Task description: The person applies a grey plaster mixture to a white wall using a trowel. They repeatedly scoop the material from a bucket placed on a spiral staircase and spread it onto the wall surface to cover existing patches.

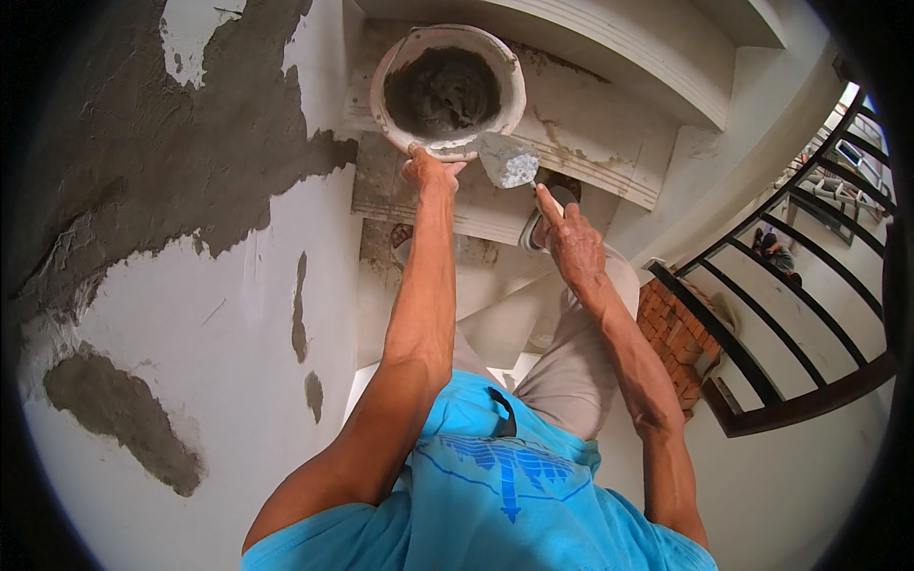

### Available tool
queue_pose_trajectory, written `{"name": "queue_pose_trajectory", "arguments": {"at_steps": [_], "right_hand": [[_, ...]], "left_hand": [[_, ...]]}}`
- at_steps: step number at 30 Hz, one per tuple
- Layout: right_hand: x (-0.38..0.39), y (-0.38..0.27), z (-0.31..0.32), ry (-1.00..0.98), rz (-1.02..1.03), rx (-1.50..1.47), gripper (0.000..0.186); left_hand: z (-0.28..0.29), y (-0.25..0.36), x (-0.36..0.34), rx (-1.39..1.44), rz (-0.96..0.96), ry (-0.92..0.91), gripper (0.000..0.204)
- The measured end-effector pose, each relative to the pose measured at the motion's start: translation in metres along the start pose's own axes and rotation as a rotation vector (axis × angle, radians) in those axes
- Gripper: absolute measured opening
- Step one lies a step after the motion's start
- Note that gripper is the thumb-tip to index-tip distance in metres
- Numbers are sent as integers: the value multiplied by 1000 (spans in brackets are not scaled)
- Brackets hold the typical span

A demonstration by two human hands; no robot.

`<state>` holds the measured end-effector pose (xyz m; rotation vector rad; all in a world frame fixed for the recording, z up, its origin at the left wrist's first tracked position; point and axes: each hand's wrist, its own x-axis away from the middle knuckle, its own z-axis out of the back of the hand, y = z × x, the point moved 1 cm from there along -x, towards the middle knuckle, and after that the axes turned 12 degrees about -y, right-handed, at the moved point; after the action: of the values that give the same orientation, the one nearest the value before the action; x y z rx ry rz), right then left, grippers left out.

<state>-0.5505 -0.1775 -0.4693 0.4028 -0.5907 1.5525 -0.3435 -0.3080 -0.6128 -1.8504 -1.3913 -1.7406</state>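
Note:
My left hand (430,169) grips the near rim of a round pan (390,71) holding wet grey mortar (443,90), which rests on a stair step. My right hand (569,240) holds the handle of a trowel (507,162). The trowel's pointed metal blade is smeared with mortar and hovers just right of the pan's near edge. Below the hands I see my blue shirt and grey trousers, and one foot planted on a step.
A white wall (190,314) on the left carries patches of fresh grey plaster (181,143). White stair steps (590,124) rise ahead. A black metal railing (790,314) curves on the right beside a stack of red bricks (671,328). Another person (776,252) sits far below.

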Motion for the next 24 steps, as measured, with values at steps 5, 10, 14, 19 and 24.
{"name": "queue_pose_trajectory", "arguments": {"at_steps": [5, 10, 14, 19, 24], "right_hand": [[9, 3, 1, 36, 21, -38, 79], [17, 8, 20, 5, -7, 11, 76], [22, 6, 45, -64, -18, -126, 78], [-20, -3, 51, 50, 59, -21, 72], [-43, 8, 55, 93, 116, 204, 64]], "left_hand": [[5, -2, -8, 6, 16, -2, 62], [4, -1, -4, -37, 13, -16, 61], [10, 0, -6, -28, 17, -56, 62], [10, 2, -2, -37, 18, -52, 64], [1, -5, -4, -20, 4, -1, 59]]}}
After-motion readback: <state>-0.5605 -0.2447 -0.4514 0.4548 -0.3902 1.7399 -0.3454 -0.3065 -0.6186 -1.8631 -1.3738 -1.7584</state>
